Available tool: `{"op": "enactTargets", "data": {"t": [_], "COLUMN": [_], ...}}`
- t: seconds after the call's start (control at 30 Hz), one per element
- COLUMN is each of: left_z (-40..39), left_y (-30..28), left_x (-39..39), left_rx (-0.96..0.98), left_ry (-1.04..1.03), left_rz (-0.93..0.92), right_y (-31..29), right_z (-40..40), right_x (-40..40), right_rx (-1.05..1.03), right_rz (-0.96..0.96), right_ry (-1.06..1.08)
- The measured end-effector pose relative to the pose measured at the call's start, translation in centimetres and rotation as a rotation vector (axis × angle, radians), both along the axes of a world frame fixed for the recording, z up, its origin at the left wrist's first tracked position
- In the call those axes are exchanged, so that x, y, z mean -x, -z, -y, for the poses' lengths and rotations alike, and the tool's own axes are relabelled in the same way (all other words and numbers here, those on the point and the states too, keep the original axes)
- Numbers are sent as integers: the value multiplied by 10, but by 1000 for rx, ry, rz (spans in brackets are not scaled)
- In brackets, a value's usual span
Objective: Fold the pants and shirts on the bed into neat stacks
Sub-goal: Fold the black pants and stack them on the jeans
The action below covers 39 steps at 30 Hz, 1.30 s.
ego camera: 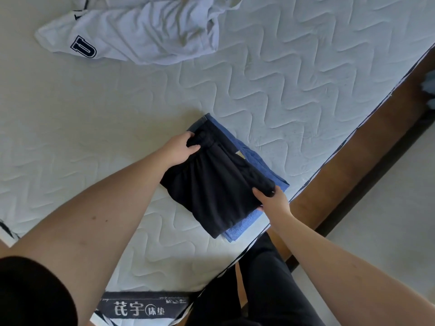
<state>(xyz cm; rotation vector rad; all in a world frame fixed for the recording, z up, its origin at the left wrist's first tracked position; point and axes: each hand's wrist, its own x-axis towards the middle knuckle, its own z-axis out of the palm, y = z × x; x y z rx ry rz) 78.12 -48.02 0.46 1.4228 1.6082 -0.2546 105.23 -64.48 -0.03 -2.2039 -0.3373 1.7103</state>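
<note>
- Left hand (180, 149) curls its fingers round the far end of the folded black pants (211, 184).
- Right hand (271, 200) pinches the near corner, above the blue garment (254, 161).

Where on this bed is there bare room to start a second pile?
Bare quilted white mattress lies between the crumpled white shirt and the folded black pants on blue folded cloth, and left of the left hand. Crowded by the right hand at the edge.
</note>
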Motion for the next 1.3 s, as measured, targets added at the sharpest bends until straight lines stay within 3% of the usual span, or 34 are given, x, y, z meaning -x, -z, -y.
{"op": "enactTargets", "data": {"t": [0.07, 0.17, 0.27, 0.33, 0.47, 0.57, 0.77, 1.03, 1.17, 1.3], "left_z": [6, 27, 54, 72, 103, 98, 85, 79, 129, 197], "left_y": [0, -5, -8, -3, 12, 26, 56, 38, 26, 32], "left_x": [-6, -9, -15, -18, -1, 15, 11, 12, 12, 1], "left_rx": [-86, -472, -934, -1043, -899, -831, -796, -708, -807, -750], "left_ry": [108, 243, 360, 511, 841, 865, 916, 928, 724, 492], "left_rz": [-113, -313, -212, -58, -142, -239, -239, -214, -157, -223], "right_y": [-1, -7, -14, -16, -4, 13, 48, 28, 12, 14], "right_z": [-5, -3, 9, 12, 9, 0, -18, -5, 31, 48], "right_x": [4, 13, 26, 35, 62, 75, 64, 76, 88, 77], "right_rx": [29, 17, -282, -521, -725, -681, -471, -350, -447, -370], "right_rz": [87, 311, 620, 711, 729, 709, 731, 792, 826, 822], "right_ry": [-54, -182, -454, -670, -1037, -1202, -1384, -1196, -1126, -1118]}}
